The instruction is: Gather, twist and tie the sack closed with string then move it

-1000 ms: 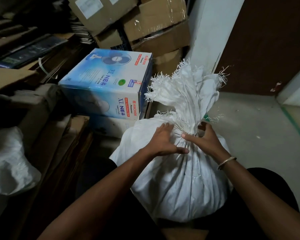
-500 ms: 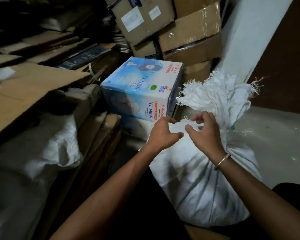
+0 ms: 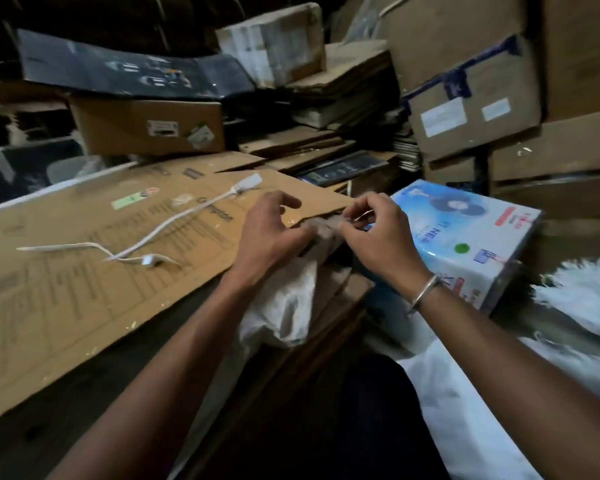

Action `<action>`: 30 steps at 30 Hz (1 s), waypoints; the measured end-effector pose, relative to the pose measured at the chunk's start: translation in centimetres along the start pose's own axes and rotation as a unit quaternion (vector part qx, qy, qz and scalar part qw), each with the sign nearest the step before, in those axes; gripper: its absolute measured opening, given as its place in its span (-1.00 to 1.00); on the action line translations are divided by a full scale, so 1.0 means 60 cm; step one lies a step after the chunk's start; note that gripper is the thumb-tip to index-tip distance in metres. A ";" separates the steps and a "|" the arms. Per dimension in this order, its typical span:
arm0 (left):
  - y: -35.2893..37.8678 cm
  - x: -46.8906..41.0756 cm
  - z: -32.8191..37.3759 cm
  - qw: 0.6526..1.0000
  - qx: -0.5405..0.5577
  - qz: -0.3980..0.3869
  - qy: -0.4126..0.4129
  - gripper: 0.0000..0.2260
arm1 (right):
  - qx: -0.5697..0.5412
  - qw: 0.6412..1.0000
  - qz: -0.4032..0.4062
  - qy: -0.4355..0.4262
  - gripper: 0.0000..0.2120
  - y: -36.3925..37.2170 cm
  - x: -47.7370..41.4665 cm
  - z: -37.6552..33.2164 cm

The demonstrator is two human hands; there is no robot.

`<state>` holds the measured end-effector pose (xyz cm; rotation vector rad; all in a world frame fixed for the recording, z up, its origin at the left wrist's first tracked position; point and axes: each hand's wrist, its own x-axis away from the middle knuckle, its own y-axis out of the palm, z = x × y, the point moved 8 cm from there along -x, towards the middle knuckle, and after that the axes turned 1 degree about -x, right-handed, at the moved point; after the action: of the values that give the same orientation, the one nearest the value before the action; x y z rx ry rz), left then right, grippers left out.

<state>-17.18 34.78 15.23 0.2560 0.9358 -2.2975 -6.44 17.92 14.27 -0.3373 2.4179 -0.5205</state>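
One white sack (image 3: 465,403) is seen low on the right, its frayed mouth (image 3: 579,292) loose at the right edge, and it is touched by neither hand. Two hands are held up to its left and well apart from it. One small greyish scrap (image 3: 324,226) is pinched between them, with the left hand (image 3: 274,233) and the right hand (image 3: 378,237) each curled onto it with thumb and fingers. What the scrap is cannot be told through the blur. One pale cloth (image 3: 284,306) hangs just below the left hand. One metal bangle (image 3: 425,294) is worn on the right wrist. One blue fan box (image 3: 465,237) stands behind the right hand. One flat cardboard sheet (image 3: 66,289) is spread to the left, with one white cable (image 3: 174,226) lying on it. Several brown cartons (image 3: 475,109) are stacked behind.
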 end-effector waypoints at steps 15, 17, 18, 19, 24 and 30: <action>-0.312 -0.077 -0.313 0.962 -0.202 0.053 -0.174 -0.66 | 0.037 0.956 -0.281 -0.080 -0.81 0.422 -0.065 -0.158; -0.294 -0.089 -0.340 0.962 -0.209 0.022 -0.177 -0.72 | 0.042 0.955 -0.285 -0.075 -0.81 0.434 -0.064 -0.150; -0.286 -0.093 -0.353 0.960 -0.212 0.009 -0.181 -0.75 | 0.044 0.954 -0.289 -0.073 -0.80 0.438 -0.064 -0.145; -0.277 -0.097 -0.363 0.958 -0.219 -0.002 -0.184 -0.79 | 0.045 0.953 -0.292 -0.071 -0.79 0.441 -0.064 -0.140; -0.261 -0.111 -0.379 0.951 -0.253 0.006 -0.178 -0.84 | 0.040 0.954 -0.293 -0.056 -0.76 0.448 -0.065 -0.122; -0.262 -0.111 -0.366 0.963 -0.214 0.048 -0.157 -0.96 | 0.030 0.953 -0.296 -0.057 -0.73 0.448 -0.059 -0.117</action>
<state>-23.06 61.57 10.66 -0.2366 1.1873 -1.9133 -11.14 45.06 9.25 -1.0514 2.1590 -0.8028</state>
